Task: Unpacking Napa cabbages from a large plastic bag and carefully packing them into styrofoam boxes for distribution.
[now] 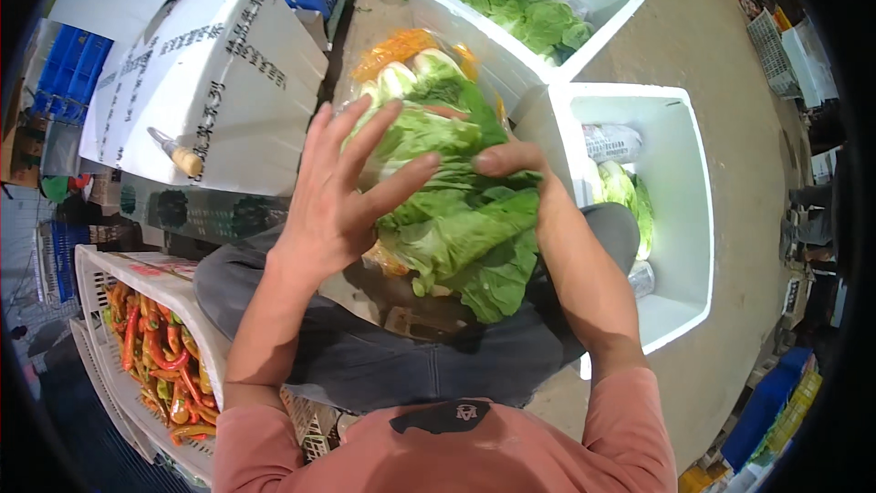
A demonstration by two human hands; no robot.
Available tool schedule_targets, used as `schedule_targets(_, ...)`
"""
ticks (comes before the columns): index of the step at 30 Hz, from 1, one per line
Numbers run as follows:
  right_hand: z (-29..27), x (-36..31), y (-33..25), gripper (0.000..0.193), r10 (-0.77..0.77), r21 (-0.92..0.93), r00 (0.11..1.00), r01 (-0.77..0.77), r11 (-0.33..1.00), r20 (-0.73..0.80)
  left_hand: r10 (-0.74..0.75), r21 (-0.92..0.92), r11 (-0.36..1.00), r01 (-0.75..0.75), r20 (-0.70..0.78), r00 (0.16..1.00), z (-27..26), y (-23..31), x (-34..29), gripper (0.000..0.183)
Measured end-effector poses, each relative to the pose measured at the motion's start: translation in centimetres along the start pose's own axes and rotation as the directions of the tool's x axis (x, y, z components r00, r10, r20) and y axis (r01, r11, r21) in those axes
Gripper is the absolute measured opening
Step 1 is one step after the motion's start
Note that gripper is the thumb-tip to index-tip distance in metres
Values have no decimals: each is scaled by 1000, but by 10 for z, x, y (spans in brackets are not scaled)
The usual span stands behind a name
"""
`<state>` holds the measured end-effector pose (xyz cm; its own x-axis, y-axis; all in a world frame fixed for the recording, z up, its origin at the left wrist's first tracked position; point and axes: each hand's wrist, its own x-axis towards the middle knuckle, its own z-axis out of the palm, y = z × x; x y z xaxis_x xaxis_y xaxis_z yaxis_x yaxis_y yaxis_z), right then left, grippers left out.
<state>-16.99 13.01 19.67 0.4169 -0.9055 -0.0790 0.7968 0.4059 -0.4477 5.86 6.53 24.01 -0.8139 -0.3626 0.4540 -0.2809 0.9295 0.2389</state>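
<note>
A leafy green cabbage (447, 246) is in front of me above my lap, its leaves spreading down toward my knees. My right hand (525, 164) grips it from the right side, thumb on top and most of the fingers hidden by leaves. Over its left side lies my left hand (342, 183), fingers spread apart; whether the fingertips press on the leaves is hard to tell. Just beyond, an orange-printed clear plastic bag (388, 50) holds more cabbages with pale stem ends (395, 79).
Two white foam boxes with cabbages stand at the far side (465, 41) and right (698, 219). On a white foam box (246, 64) at left lies a knife (178, 153) with a wooden handle. A crate (205, 310) of red and green peppers (164, 356) is at lower left.
</note>
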Motion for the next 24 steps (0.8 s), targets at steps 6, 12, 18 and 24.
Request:
schedule_targets(6,0,-9,-3,96,-154,86,986,159,984,-57,-408,-326,882,341,-166,898,0,-6,-11,118)
schedule_targets(12,11,-9,-7,103,-264,92,964,266,959,-40,-566,-832,-544,109,460,684,30,-8,-27,90)
schedule_targets(18,6,4,1,114,-256,-254,967,252,934,15,-360,-611,-779,139,618,699,52,17,-27,74)
schedule_targets(24,7,0,-11,117,-329,-827,944,211,521,34,-430,-647,-753,116,618,658,52,6,-33,63)
